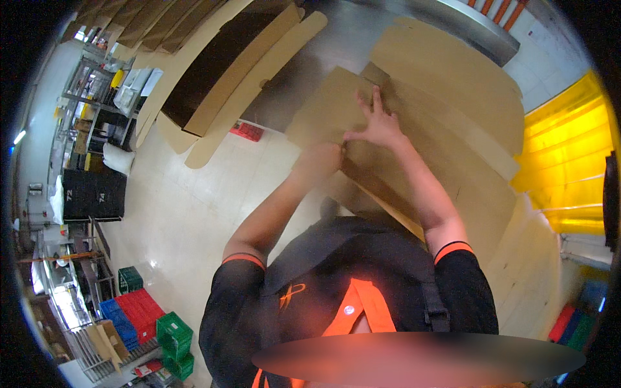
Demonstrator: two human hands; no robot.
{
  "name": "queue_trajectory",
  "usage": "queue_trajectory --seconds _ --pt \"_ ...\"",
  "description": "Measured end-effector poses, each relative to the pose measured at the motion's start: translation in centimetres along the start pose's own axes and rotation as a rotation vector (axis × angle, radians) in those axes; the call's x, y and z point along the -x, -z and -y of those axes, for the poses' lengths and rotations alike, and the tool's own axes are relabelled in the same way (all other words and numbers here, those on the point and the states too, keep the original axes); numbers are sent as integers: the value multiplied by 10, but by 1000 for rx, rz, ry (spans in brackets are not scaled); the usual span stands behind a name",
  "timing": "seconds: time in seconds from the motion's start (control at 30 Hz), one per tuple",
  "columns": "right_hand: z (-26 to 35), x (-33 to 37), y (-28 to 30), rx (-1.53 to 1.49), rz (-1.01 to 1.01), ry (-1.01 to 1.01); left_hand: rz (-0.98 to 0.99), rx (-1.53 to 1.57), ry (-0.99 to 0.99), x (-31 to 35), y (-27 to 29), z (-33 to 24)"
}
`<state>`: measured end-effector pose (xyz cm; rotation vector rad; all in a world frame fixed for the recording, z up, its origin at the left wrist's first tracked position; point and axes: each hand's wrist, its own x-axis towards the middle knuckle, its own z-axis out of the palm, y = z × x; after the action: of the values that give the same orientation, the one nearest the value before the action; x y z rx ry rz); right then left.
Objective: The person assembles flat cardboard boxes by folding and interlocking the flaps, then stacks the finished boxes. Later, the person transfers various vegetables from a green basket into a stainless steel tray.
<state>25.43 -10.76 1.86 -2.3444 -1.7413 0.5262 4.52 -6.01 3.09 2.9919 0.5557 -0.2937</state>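
Observation:
A large brown cardboard box [446, 123], partly folded with broad flaps, is in front of me on the right. My left hand [320, 161], somewhat blurred, is closed at the near corner of an upright flap [330, 107]. My right hand [381, 126] lies over the cardboard with its fingers spread. Its thumb reaches toward the left hand and its fingertips meet a small folded tab [375, 72]. What lies under the right palm is hidden.
Another open cardboard box [226, 84] stands at the far left, near a red crate [246, 130]. Metal shelves, black crates [94, 195] and green crates [174, 335] line the left side. A yellow plastic curtain [569, 158] hangs at right, and a steel counter [482, 29] is at the back.

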Motion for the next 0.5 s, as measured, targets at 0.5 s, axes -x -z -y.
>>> queue_trajectory --seconds 0.5 --pt "-1 -1 2 -161 106 -65 -165 349 485 -97 -51 116"
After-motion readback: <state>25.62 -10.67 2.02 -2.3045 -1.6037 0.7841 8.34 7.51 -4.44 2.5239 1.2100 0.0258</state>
